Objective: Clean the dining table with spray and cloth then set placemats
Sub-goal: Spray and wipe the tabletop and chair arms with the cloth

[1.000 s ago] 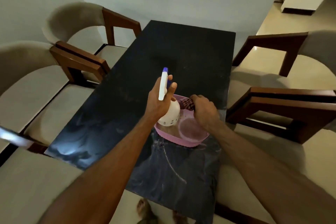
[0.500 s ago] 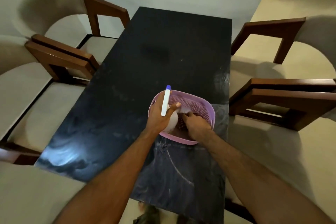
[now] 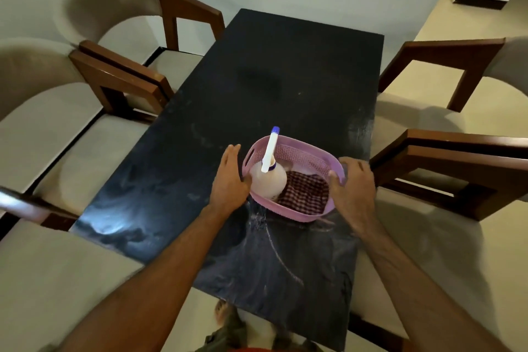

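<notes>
1. The spray bottle (image 3: 268, 180) and the checked cloth (image 3: 304, 193) both sit inside the pink basket (image 3: 297, 151), which is on the dark bench (image 3: 285, 71) toward the near end. Bottle stands upright at the basket's left side, cloth lies bunched at the right.
2. Left hand (image 3: 228, 180) is flat against the basket's left wall, fingers straight, not gripping anything. Right hand (image 3: 353, 186) has its fingers curled over the right rim, so that one's actually holding the basket.
3. My read: the cleaning gear is packed up, so the wipe-down looks finished, and we're at the "get the basket off the bench" bit. Can't say for sure, the surface looks a bit smeary.
4. No placemats anywhere in view, so they need fetching.
5. Next move needs both hands lifting evenly, since the bottle is tall and looks like it could tip. Chairs (image 3: 445, 163) crowd both sides, so lifting it straight up first seems safest.
</notes>
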